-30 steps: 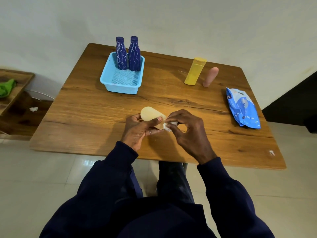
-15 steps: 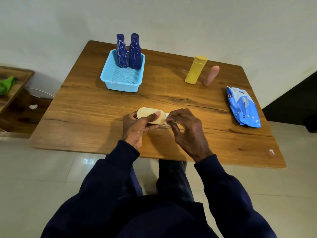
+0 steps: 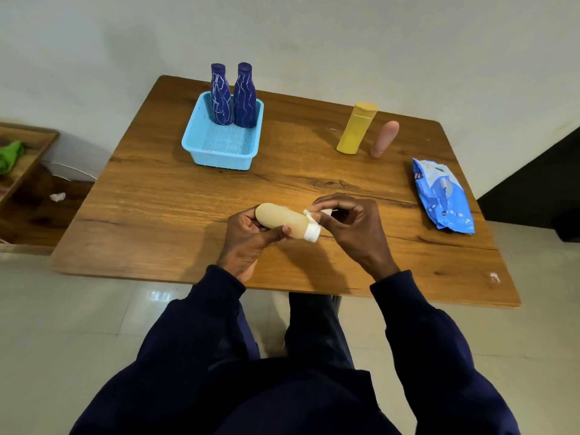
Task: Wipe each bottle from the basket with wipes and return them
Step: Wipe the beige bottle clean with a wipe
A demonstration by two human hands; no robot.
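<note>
Now, mid-frame, left hand (image 3: pixel 248 235) is gripping the tan bottle (image 3: pixel 279 218), right hand (image 3: pixel 353 229) pinching a wipe (image 3: pixel 309 215) at its cap (image 3: pixel 313 234); basket (image 3: pixel 219 160) return probably coming next.

left hand (image 3: pixel 248 237) grips tan bottle (image 3: pixel 282 218) | right hand (image 3: pixel 354 230) pinches wipe (image 3: pixel 309 214) at cap (image 3: pixel 313 234)

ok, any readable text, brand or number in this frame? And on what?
Nothing is clear enough to quote.
wipes pack: dark logo patch and a small dark mark, both too blurred to read.
basket: tiny reddish mark on the front rim, unreadable.
tan bottle, yellow bottle, pink bottle, blue bottles: no lettering visible.
</note>
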